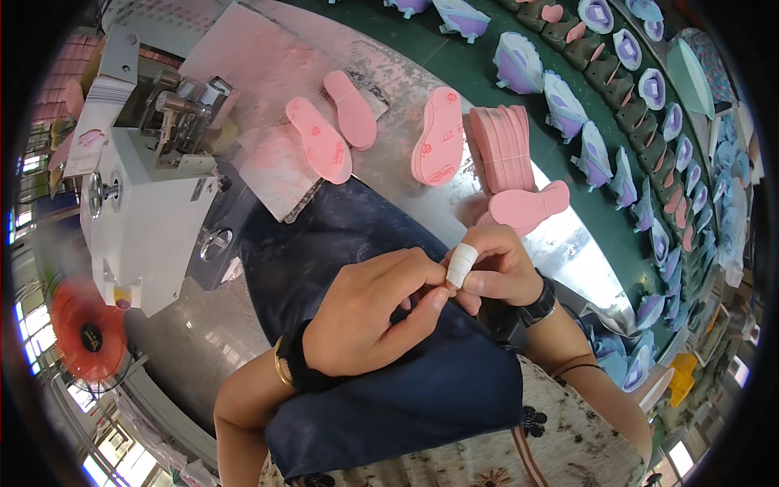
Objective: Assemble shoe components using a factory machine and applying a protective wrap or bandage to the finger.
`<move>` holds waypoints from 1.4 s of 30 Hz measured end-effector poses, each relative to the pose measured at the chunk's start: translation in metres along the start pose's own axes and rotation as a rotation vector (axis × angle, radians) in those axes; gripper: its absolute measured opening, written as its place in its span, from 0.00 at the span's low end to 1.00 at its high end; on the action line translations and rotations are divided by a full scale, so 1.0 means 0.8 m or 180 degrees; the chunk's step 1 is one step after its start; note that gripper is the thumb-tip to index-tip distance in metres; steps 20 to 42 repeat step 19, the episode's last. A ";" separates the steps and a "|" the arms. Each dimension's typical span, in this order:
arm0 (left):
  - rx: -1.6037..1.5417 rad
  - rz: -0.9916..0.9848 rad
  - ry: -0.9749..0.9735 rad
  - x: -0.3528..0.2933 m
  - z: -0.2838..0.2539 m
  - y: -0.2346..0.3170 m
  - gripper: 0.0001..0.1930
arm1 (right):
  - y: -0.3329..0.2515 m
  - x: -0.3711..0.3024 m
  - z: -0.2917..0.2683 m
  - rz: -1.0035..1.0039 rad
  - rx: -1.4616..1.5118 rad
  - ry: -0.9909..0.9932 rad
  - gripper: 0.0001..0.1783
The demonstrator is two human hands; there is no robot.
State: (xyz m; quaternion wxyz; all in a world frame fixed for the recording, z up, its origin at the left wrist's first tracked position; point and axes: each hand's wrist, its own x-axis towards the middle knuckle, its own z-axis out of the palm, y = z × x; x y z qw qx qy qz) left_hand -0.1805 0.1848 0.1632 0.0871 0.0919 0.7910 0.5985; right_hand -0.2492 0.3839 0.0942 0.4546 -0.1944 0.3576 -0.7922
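A worker's two hands meet over a dark blue apron, near the edge of a metal bench.

The left hand [369, 312] pinches the white tape [462, 265] wrapped round a finger of the right hand [499, 268], whose other fingers curl loosely and grasp nothing; the tape sits between both hands, just above the apron [324, 235]. On the bench [568, 243] beyond lie pink insoles: two flat at the far left [318, 140], one standing on edge [439, 136], a stack on edge [501, 146] and one flat [527, 207] nearest the hands. A white machine [138, 203] stands at left; purple shoe uppers [564, 104] line a green conveyor at right.
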 end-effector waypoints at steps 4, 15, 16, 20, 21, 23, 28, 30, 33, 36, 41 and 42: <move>0.0223 0.0032 0.0049 -0.001 -0.003 -0.003 0.05 | -0.004 -0.001 0.014 -0.0161 -0.0499 0.0333 0.06; 0.0465 -0.0474 0.0248 -0.010 0.000 -0.010 0.06 | -0.002 0.006 0.013 -0.0807 -0.2455 0.0614 0.06; 0.0703 -0.0405 0.0220 -0.011 -0.001 -0.011 0.06 | 0.000 0.007 0.015 -0.0803 -0.2453 0.0610 0.06; 0.1084 -0.0314 0.0206 -0.012 -0.001 -0.012 0.06 | 0.002 0.011 0.016 -0.1046 -0.2695 0.0625 0.06; 0.1084 -0.0314 0.0206 -0.012 -0.001 -0.012 0.06 | 0.002 0.011 0.016 -0.1046 -0.2695 0.0625 0.06; 0.1084 -0.0314 0.0206 -0.012 -0.001 -0.012 0.06 | 0.002 0.011 0.016 -0.1046 -0.2695 0.0625 0.06; 0.1084 -0.0314 0.0206 -0.012 -0.001 -0.012 0.06 | 0.002 0.011 0.016 -0.1046 -0.2695 0.0625 0.06; 0.1084 -0.0314 0.0206 -0.012 -0.001 -0.012 0.06 | 0.002 0.011 0.016 -0.1046 -0.2695 0.0625 0.06; 0.1084 -0.0314 0.0206 -0.012 -0.001 -0.012 0.06 | 0.002 0.011 0.016 -0.1046 -0.2695 0.0625 0.06; 0.1084 -0.0314 0.0206 -0.012 -0.001 -0.012 0.06 | 0.002 0.011 0.016 -0.1046 -0.2695 0.0625 0.06; 0.1084 -0.0314 0.0206 -0.012 -0.001 -0.012 0.06 | 0.002 0.011 0.016 -0.1046 -0.2695 0.0625 0.06; 0.1084 -0.0314 0.0206 -0.012 -0.001 -0.012 0.06 | 0.002 0.011 0.016 -0.1046 -0.2695 0.0625 0.06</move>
